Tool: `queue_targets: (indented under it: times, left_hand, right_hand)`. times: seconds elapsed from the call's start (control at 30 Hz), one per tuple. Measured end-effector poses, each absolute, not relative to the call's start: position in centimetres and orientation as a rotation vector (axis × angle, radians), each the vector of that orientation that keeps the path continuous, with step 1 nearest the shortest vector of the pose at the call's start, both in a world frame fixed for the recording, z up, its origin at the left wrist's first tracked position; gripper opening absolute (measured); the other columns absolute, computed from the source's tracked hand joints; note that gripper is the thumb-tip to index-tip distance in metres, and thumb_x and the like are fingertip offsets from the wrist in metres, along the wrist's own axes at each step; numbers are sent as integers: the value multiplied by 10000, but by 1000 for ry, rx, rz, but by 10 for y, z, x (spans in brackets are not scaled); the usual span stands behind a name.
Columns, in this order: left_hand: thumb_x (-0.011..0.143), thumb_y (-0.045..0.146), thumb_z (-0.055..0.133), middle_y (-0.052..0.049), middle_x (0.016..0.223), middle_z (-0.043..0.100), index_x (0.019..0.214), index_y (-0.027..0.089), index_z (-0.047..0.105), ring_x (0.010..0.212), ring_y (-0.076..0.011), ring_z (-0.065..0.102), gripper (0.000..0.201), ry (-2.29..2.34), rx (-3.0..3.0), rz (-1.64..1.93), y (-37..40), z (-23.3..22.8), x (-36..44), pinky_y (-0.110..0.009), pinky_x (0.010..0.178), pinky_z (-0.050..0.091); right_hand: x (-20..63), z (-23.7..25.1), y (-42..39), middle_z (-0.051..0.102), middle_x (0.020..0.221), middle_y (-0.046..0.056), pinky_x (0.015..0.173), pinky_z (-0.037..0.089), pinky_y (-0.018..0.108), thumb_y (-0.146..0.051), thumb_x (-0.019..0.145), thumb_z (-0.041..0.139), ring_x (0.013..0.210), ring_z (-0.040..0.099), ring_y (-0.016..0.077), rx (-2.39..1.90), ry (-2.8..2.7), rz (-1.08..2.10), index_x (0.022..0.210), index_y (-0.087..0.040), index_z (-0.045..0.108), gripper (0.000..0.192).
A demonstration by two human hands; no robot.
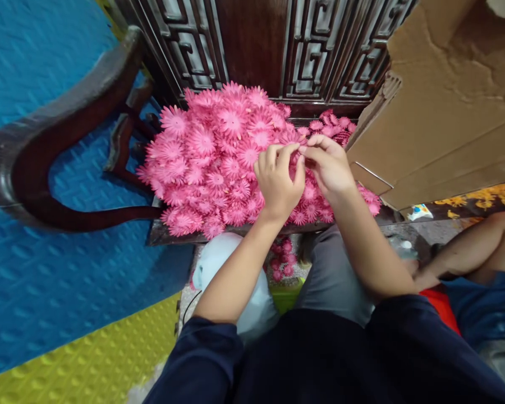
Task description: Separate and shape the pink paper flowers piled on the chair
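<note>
A small pink flower [299,150] is pinched between the fingertips of both hands, just above the middle of the view, held up over the heap so it can be worked clear of the others. The left hand [278,182] curls its fingers inward, thumb and forefinger closed on the flower's near side; the right hand [330,168] meets it from three o'clock, its fingertips also clamped on the same flower, so the two hands touch at the tips. Under and around them, mostly toward nine and ten o'clock, lies a big pile of pink flowers [210,163], heaped on the seat of a dark wooden chair [63,151] that serves as a worktop within easy reach. At twelve o'clock rises the chair's carved back [252,50]. A few flowers [283,261] lie on the floor at six o'clock, below the seat edge, near a pale blue bag [219,264]. A cardboard box [441,112] stands open at two o'clock, touching the pile's far edge. Another person's arm [467,252] rests at four o'clock, apart from the work. Blue and yellow floor mats [46,314] fill the left side.
</note>
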State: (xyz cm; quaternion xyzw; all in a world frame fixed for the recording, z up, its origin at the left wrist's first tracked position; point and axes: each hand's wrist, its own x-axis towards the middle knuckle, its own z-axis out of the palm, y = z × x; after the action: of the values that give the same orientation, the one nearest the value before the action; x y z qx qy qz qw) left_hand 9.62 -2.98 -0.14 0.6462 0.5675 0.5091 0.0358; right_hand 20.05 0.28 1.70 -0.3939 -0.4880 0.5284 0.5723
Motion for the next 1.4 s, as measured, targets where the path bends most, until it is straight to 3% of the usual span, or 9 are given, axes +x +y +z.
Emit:
queue_targets:
  times: [0.27, 0.53, 0.83, 1.13, 1.4]
  left_hand:
    - [849, 320, 552, -33, 920, 632, 948, 226, 655, 917, -162, 555, 172, 1614, 1866, 1770, -19, -6, 90, -313, 886, 416]
    - [845, 261, 561, -36, 921, 642, 904, 197, 656, 934, -141, 576, 129, 1494, 1894, 1781, -22, -4, 98, -294, 899, 449]
    - [802, 254, 621, -46, 982, 601, 873, 213, 645, 1007, -169, 549, 85, 1591, 1798, 1708, -20, -9, 103, -326, 953, 432]
    - [794, 304, 633, -19, 934, 593, 846, 227, 647, 963, -156, 551, 95, 1645, 1774, 1740, -17, -5, 90, -318, 933, 412]
    - [807, 329, 594, -28, 859, 572, 770, 209, 613, 903, -193, 524, 127, 1796, 1706, 1671, -17, -4, 91, -367, 895, 369]
  right_hand:
    - [198, 8, 4, 664, 840, -30, 853, 519, 295, -309, 617, 746, 801, 626, 98, -871, -1057, 1354, 867, -249, 628, 282]
    - [206, 13, 0, 651, 706, -49, 742, 536, 266, -285, 617, 754, 672, 608, 76, -955, -1124, 1105, 733, -238, 673, 149]
    - [208, 13, 3, 626, 650, -52, 649, 513, 232, -236, 687, 686, 582, 567, 50, -1076, -1118, 1114, 683, -212, 655, 39]
    - [194, 11, 11, 612, 606, -49, 608, 481, 217, -240, 680, 681, 546, 525, 46, -1009, -1121, 1134, 642, -188, 654, 69]
    - [188, 8, 5, 659, 721, -16, 675, 499, 260, -354, 687, 688, 688, 593, 97, -1076, -1176, 1023, 690, -210, 661, 147]
